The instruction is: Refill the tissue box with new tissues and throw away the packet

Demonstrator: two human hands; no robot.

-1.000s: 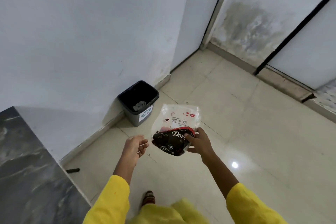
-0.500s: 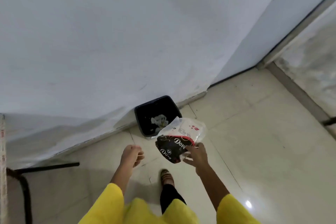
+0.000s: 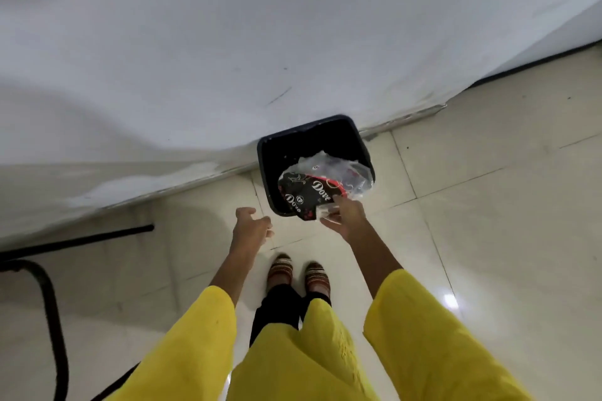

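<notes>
Task looked nearly done, judging from this 1 view. The empty Dove tissue packet (image 3: 317, 194), clear plastic w/ a black-and-red printed end, hung over the mouth of the black waste bin (image 3: 265, 172), its clear half already over the opening, its printed end overlapping the bin's near rim. The right hand (image 3: 345, 220) had it pinched at the near edge, thumb on top & fingers beneath, so that grip was closed on the packet; not yet released. The left hand (image 3: 252, 229) hovered just beside the bin's near-left corner, fingers loosely spread & curled, holding nothing. What was left, as I judged it: let go so the packet drops in. The refill half couldn't be checked, since no tissue box was in view; the packet looked flat & empty, which suggested the tissues were out.

Surface & room: glossy cream floor tiles (image 3: 488, 221) w/ thin grout lines and a bright light reflection at right. The bin stood against a white wall (image 3: 293, 26), touching or just off the skirting; scuffs & flaking paint ran along the wall's base. A black metal furniture leg (image 3: 75, 239) lay at far left. The person stood close, 2 patterned slippers (image 3: 298, 272) just short of the bin, yellow sleeves (image 3: 423, 335) filling the foreground.
</notes>
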